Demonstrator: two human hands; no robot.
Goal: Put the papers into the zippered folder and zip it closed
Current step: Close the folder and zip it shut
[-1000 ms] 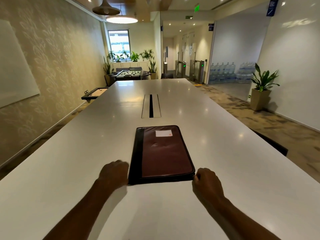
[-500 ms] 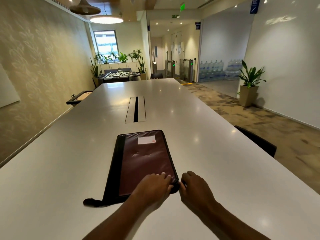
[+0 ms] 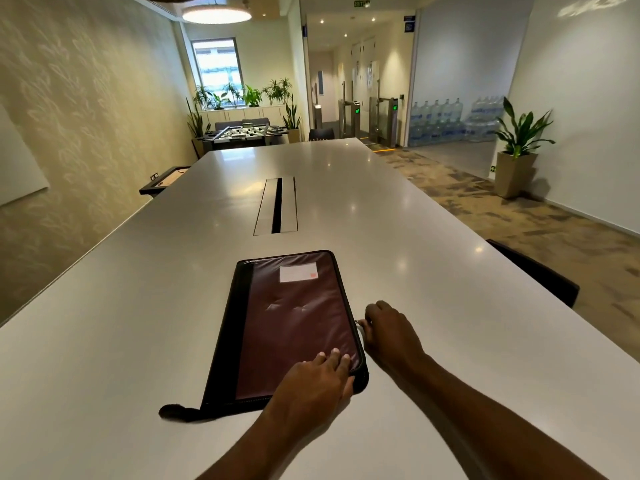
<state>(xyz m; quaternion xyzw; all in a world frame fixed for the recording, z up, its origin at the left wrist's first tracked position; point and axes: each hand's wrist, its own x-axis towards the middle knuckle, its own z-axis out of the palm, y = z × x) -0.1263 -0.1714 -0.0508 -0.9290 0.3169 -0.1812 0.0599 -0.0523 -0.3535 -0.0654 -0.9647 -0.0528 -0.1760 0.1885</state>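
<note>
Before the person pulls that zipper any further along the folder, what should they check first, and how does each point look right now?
1. Folder lying flat on the table: ok.
2. Left hand pressing down the folder's near right corner: ok.
3. Right hand at the folder's right edge, fingers pinched on a small metal pull: ok.
4. Loose papers out on the table: none seen, ok.
5. Papers actually inside the folder: cannot tell.
6. How much of the zipper is already shut: cannot tell.

From my feed I see two bare forearms ending in the left hand (image 3: 313, 382) and right hand (image 3: 391, 332), no sleeves, with short pale nails showing on the left fingers (image 3: 335, 355).
</note>
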